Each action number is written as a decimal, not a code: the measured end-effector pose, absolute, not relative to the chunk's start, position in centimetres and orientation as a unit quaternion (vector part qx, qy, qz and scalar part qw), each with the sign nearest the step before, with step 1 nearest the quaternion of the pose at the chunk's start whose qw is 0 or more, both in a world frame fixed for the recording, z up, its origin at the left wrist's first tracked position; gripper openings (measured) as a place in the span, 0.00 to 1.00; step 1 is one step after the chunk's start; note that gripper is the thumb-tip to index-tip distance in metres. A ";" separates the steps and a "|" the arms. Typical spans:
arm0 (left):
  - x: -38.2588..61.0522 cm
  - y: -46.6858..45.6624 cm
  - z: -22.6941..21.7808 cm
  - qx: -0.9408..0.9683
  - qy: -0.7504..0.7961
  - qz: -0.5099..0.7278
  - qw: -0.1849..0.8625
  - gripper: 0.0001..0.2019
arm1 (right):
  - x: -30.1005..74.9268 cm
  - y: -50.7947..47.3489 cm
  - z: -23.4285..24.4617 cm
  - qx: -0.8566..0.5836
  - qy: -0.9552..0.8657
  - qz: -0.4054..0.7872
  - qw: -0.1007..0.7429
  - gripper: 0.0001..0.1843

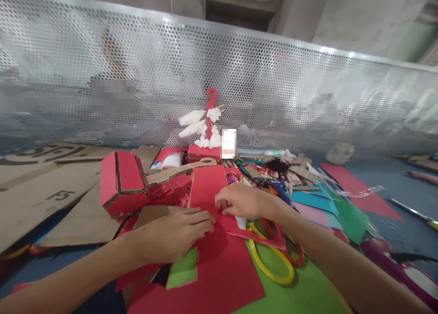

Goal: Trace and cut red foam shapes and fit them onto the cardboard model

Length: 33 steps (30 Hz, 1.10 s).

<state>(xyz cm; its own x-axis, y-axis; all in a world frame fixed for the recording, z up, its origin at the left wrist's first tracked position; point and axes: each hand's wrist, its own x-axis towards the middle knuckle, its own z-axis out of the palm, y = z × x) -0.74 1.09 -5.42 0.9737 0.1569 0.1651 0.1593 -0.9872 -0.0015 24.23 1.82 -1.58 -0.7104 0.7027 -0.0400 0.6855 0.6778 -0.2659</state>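
Note:
A cut sheet of red paper [222,268] lies in front of me, its narrow part reaching away under both hands. My left hand [179,229] presses on it from the left, fingers stretched out and nearly flat. Just to the right, my right hand [242,201] hovers close over the red paper with fingers bent and thumb drawn in. What its fingertips pinch, if anything, is hidden. Scissors with yellow and red handles [273,259] lie beside the sheet, partly under a narrow red strip [258,235]. Green paper [304,289] lies beneath.
A red-covered cardboard box [125,182] stands left, near brown cardboard sheets [51,191]. Behind is a red figure with white tufts [210,122] against a perforated metal screen [267,90]. A glue gun [273,184], coloured papers [315,198] and a purple object [393,264] lie right.

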 end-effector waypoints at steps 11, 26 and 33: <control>-1.1 1.3 -6.2 -0.988 -0.073 -0.134 0.007 0.20 | 29.0 -2.4 4.1 -0.544 -0.826 0.096 0.114 0.08; -1.0 1.2 -5.4 -0.982 -0.101 -0.140 -0.077 0.11 | 25.8 -0.8 -4.3 -0.660 -0.749 -0.037 0.040 0.13; -1.2 1.3 -5.4 -0.978 -0.120 -0.136 -0.099 0.09 | 25.9 -2.0 -2.1 -0.644 -0.761 0.012 0.082 0.15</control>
